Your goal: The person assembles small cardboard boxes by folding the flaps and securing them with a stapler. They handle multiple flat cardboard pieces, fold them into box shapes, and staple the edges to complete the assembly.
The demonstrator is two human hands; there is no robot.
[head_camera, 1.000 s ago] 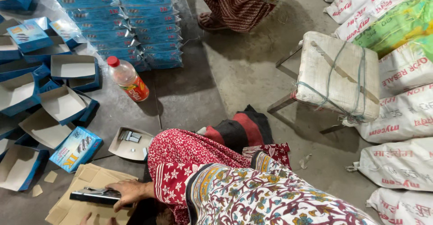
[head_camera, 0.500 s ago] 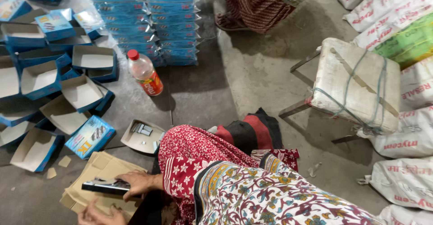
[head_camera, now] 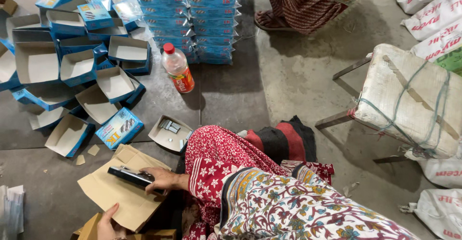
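My right hand [head_camera: 164, 180] grips a black stapler [head_camera: 131, 175] and rests it on a flat brown cardboard sheet [head_camera: 120, 192] lying on the floor. At the bottom edge, my left hand [head_camera: 109, 223] holds the near edge of that sheet, fingers curled over it. My red patterned sleeve and floral cloth [head_camera: 269, 201] fill the lower right. A small open tray with metal bits [head_camera: 169, 132] sits just beyond the cardboard.
Several open blue-and-white cartons [head_camera: 77, 66] are heaped at the left, with one closed blue box [head_camera: 119, 127] nearer. A plastic bottle with red cap [head_camera: 178, 68] stands before stacked blue packs [head_camera: 187, 13]. Another person [head_camera: 308, 4] sits beyond. A wrapped stool [head_camera: 409, 95] and sacks [head_camera: 438, 9] stand at the right.
The view has drifted, so everything sits lower and to the right. My left hand has come into view at the cardboard's near edge. The stapler stays in my right hand.
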